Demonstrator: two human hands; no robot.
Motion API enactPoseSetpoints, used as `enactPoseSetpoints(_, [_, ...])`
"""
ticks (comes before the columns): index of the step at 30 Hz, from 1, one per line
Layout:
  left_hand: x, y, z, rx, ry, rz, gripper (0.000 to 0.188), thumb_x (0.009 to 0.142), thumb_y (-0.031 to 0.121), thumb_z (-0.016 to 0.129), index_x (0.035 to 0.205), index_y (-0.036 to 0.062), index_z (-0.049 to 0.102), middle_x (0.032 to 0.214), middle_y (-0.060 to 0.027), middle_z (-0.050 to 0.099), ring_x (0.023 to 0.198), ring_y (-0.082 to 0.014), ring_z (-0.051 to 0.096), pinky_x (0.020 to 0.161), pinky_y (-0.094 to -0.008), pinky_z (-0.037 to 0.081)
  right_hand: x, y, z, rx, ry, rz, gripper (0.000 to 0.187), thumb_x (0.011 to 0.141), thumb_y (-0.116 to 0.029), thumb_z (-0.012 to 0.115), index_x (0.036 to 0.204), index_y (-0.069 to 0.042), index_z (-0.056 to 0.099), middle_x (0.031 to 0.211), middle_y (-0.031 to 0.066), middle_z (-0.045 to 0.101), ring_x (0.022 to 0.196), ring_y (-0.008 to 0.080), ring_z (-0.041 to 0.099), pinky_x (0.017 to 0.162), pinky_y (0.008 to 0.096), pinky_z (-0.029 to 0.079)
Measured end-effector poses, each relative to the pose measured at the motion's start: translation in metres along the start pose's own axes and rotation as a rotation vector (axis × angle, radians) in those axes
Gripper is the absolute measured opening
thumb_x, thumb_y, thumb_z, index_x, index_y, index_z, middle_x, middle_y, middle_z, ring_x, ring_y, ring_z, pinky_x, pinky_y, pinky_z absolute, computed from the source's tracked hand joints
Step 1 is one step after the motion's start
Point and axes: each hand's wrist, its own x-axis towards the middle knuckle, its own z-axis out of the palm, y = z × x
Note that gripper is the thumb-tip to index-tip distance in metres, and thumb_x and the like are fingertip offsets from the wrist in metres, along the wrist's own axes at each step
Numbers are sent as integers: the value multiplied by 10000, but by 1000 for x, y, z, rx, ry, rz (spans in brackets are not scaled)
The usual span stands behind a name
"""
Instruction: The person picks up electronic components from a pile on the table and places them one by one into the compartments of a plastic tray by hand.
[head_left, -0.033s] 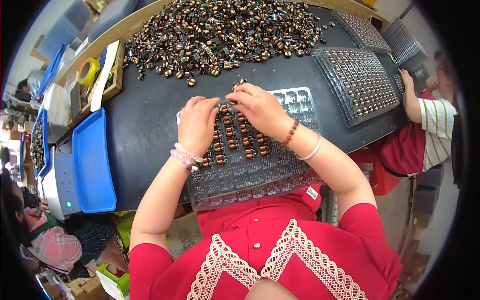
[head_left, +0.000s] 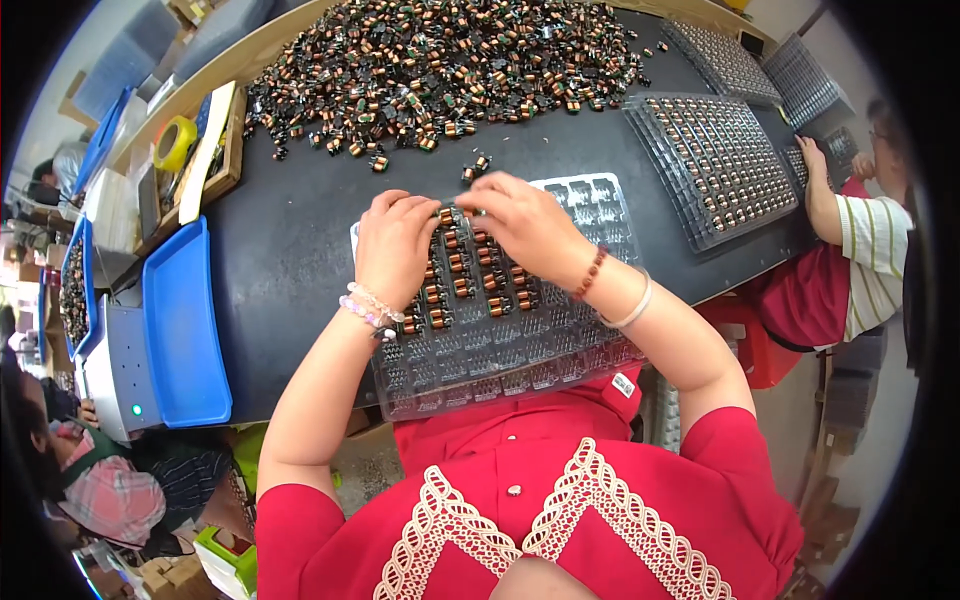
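Note:
A clear plastic tray (head_left: 470, 360) with molded pockets lies in front of me, its near edge over my lap. Copper-wound coils (head_left: 460, 263) with black bases fill several pockets in its middle and left. My left hand (head_left: 393, 240) bends over the tray's far left part, fingertips closed at a coil in the far row. Just beside it, my right hand (head_left: 520, 220) has its fingers drawn together on another coil, which they partly cover. Two loose coils (head_left: 476, 168) rest on the dark table past my right fingertips.
A large heap of coils (head_left: 440, 70) covers the table's far side. Filled trays (head_left: 715, 165) are stacked at the right, near a co-worker's arm (head_left: 822, 195). At the left are a blue tray (head_left: 188, 325), a wooden box (head_left: 232, 150) and yellow tape (head_left: 175, 142).
My right hand has shifted slightly right and nearer to me, uncovering more of the loose coils beyond its fingers. My left hand stays almost in place.

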Motion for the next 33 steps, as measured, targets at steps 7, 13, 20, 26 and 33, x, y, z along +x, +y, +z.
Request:
enactPoseSetpoints(7, [3, 17, -15, -141, -219, -151, 172, 808, 89, 659, 970, 50, 702, 939, -102, 625, 905, -297, 605, 819, -370, 495, -38, -9, -16, -69, -173, 38, 274, 761, -132, 718, 1014, -61, 640, 1023, 72, 602, 894, 258, 610, 749, 355, 516])
enactPoseSetpoints(13, [-31, 30, -21, -569, -128, -333, 153, 791, 20, 689, 940, 44, 718, 941, -83, 675, 799, -164, 658, 681, -280, 524, -45, -2, -13, -49, -108, -29, 242, 759, -147, 718, 987, -94, 659, 1000, 37, 638, 898, 234, 617, 759, 337, 520])
enactPoseSetpoints(20, [-58, 54, -21, -488, -86, -191, 136, 768, -27, 684, 893, 29, 682, 989, -108, 672, 829, -233, 671, 715, -314, 544, -50, -13, -20, -50, -102, -87, 125, 779, -145, 705, 885, -95, 662, 941, 41, 614, 852, 227, 614, 692, 338, 522])
enactPoseSetpoints(26, [-61, 52, -17, -292, -153, -35, 198, 739, 34, 718, 928, 53, 661, 966, -84, 657, 970, -285, 589, 822, -394, 487, -45, -15, -20, -246, -260, -171, 80, 761, -139, 673, 773, -79, 620, 857, 44, 543, 795, 217, 586, 675, 334, 512])
enactPoseSetpoints(33, [-63, 48, -9, -326, -115, 1, 201, 707, 42, 741, 891, 50, 659, 934, -70, 650, 1011, -300, 572, 866, -402, 473, -44, -26, -23, -487, -236, -558, 103, 688, -161, 587, 690, -59, 604, 883, 56, 548, 727, 138, 550, 577, 254, 445])
